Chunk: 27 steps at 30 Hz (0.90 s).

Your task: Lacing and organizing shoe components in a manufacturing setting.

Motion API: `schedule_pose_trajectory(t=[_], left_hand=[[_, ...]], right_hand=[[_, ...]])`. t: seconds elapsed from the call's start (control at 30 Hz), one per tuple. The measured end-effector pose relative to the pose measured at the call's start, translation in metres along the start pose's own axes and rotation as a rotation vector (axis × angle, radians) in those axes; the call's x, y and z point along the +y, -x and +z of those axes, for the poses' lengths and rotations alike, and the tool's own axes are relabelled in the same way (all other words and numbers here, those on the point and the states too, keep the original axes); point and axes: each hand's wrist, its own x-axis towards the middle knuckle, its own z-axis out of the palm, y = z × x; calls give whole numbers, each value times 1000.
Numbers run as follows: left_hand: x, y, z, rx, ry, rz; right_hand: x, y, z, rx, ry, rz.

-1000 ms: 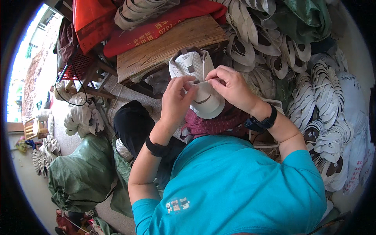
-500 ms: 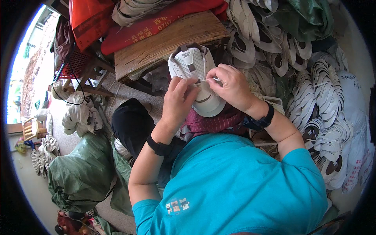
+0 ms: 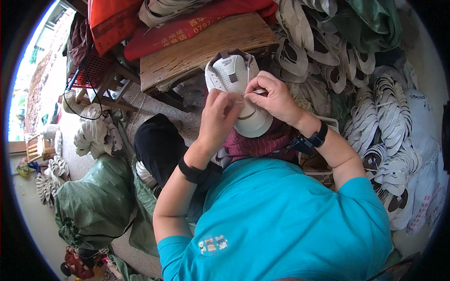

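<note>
An off-white shoe upper (image 3: 255, 125) is held with its brown-lined collar (image 3: 216, 57) toward the wooden table (image 3: 201, 51) and its toe pointed away from it. The perforated tongue (image 3: 240, 75) is marked by a dark tab (image 3: 233, 78); the vamp is crossed by a curved gap (image 3: 247, 115); a white strand (image 3: 260, 92) is partly hidden.

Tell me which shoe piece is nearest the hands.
The single white shoe upper between the left hand and right hand; the bundled pieces are farther away.
</note>
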Motion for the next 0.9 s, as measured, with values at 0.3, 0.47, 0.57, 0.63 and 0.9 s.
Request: schedule_pose_trajectory(t=[0.3,0.47,0.57,0.63,0.9], left_hand=[[-6,3,6,43,174,-200],[1,2,0,39,80,-151],[8,0,-3,58,-58,-95],[5,2,-1,66,36,-128],[2,1,2,75,111,-130]], right_hand=[[1,-9,6,15,124,-58],[-4,-6,4,45,184,-127],[0,-1,2,125,191,-109],[-1,2,2,104,252,-102],[-3,-5,15,127,313,-71]])
